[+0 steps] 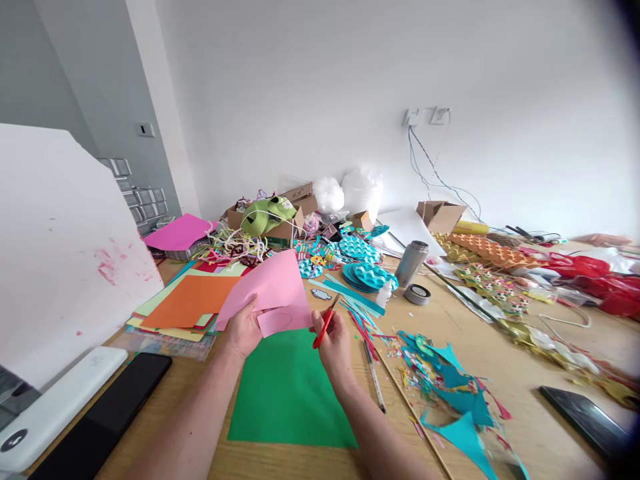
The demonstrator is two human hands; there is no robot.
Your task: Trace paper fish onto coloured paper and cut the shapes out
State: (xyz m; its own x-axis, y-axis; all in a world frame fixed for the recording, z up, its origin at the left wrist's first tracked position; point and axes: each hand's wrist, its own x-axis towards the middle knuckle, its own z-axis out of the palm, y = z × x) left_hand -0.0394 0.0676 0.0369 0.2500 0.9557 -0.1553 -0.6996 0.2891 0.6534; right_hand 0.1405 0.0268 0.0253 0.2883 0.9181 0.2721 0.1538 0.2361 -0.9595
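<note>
A grey metal flask (411, 263) stands upright; teal scalloped paper discs (369, 276) lie left of it (stacked), grey tape roll (417, 294) just in front.

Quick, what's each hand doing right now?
Left hand: closed on the pink paper.
Right hand: closed on the red scissors.

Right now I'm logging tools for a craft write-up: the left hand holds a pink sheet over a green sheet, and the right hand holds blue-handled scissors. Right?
Nearly. In the head view the scissors in the right hand have red handles, not blue. The left hand does hold the pink sheet over the green sheet.
</note>
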